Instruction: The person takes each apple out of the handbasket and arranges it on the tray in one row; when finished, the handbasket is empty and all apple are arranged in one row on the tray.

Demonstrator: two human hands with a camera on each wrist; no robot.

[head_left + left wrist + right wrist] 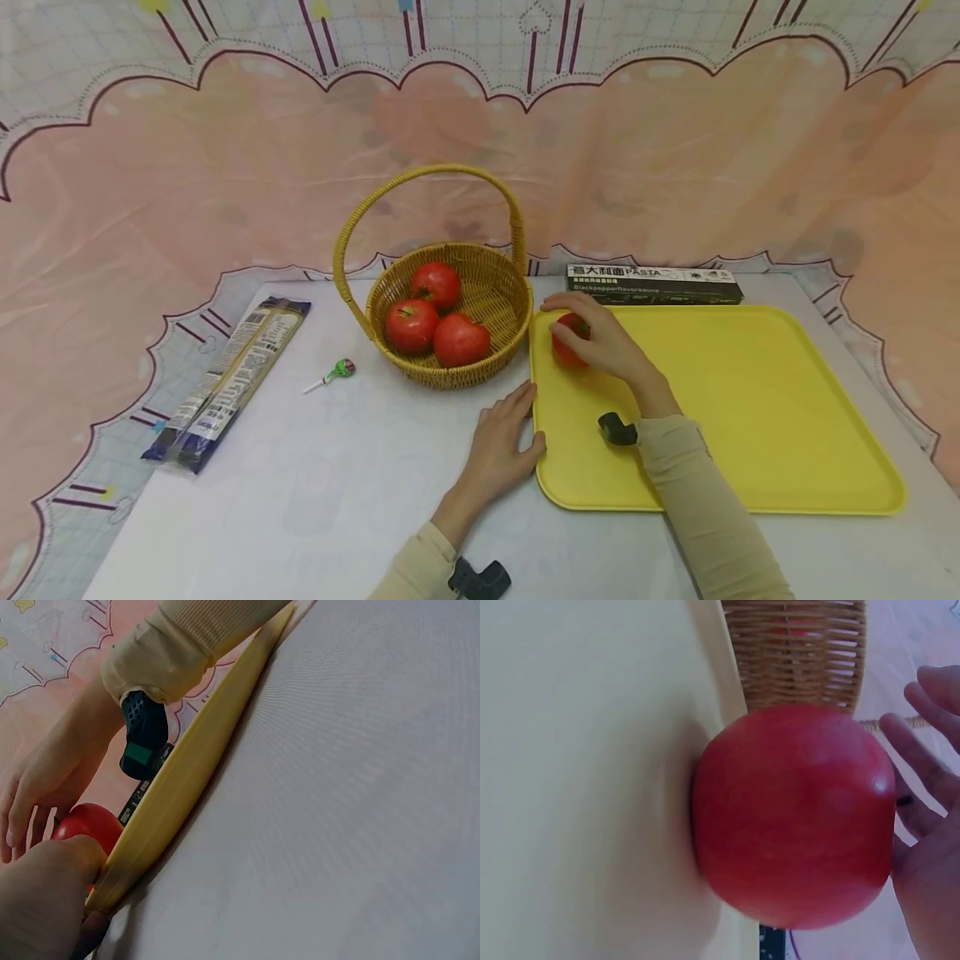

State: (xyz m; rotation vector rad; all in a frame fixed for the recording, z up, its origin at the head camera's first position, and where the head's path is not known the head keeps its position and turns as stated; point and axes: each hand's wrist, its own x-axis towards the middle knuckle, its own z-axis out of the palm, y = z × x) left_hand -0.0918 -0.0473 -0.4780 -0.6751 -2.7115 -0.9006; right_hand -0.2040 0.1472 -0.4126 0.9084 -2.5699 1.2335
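My right hand (611,342) hovers over a red apple (795,817) at the tray's far left corner, its fingers spread loosely around the stem rather than closed on the fruit. The apple sits on the yellow tray (750,400). At the tray's left side, my left hand (501,442) pinches the rim, thumb on top and fingers at the outer edge. Several red apples (461,340) lie in a wicker basket (450,379) with a tall handle, just left of the tray.
Behind the tray stands a black pasta box (652,287). A lollipop (333,375) with a green wrapper lies left of the basket. Farther left are long packaged noodles (232,375). A patterned cloth (675,167) hangs behind the white table (337,500).
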